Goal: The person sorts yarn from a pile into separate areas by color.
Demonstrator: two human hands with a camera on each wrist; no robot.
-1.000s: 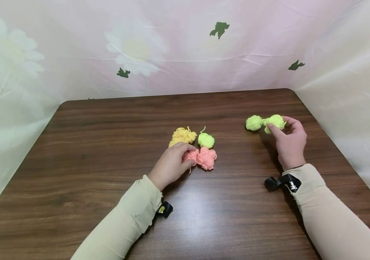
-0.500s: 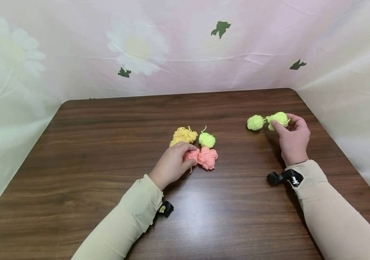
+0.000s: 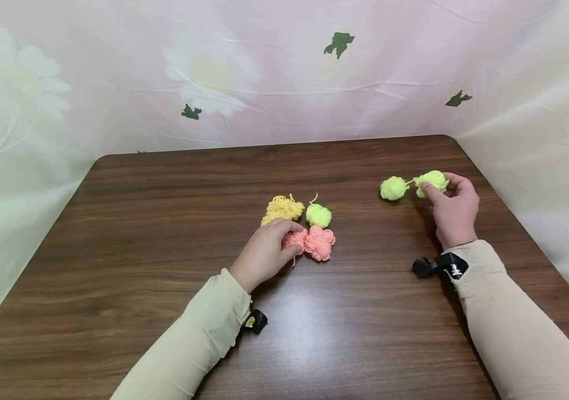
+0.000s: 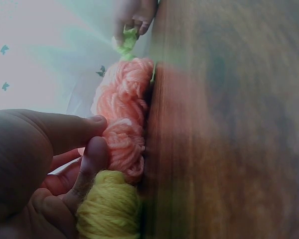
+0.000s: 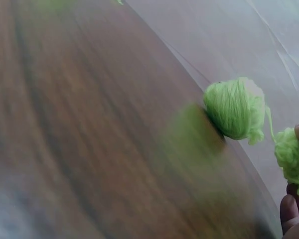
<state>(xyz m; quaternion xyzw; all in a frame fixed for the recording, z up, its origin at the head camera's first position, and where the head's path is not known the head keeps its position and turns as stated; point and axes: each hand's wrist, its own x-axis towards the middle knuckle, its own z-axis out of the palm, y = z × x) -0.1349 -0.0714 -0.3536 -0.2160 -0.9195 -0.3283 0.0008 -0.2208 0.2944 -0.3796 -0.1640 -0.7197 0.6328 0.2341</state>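
My left hand (image 3: 264, 253) pinches a pink yarn bundle (image 3: 294, 240) between thumb and fingers; in the left wrist view the pinched bundle (image 4: 123, 142) lies between a second pink bundle and yellow yarn (image 4: 109, 206). The second pink bundle (image 3: 319, 243) touches it on the right. My right hand (image 3: 455, 214), at the right of the table, holds a green yarn bundle (image 3: 432, 182) by thumb and fingers. A strand joins this to a green ball (image 3: 393, 189) on its left. In the right wrist view the held bundle (image 5: 293, 157) is partly cut off beside the ball (image 5: 235, 108).
A yellow yarn bundle (image 3: 283, 209) and another green ball (image 3: 318, 215) lie just behind the pink ones. The brown wooden table (image 3: 139, 250) is bordered by a floral curtain (image 3: 274, 72) at the back and sides.
My right hand has moved slightly right and away from me with its green bundle, and the strand to the green ball shows longer. My left hand has stayed in place.
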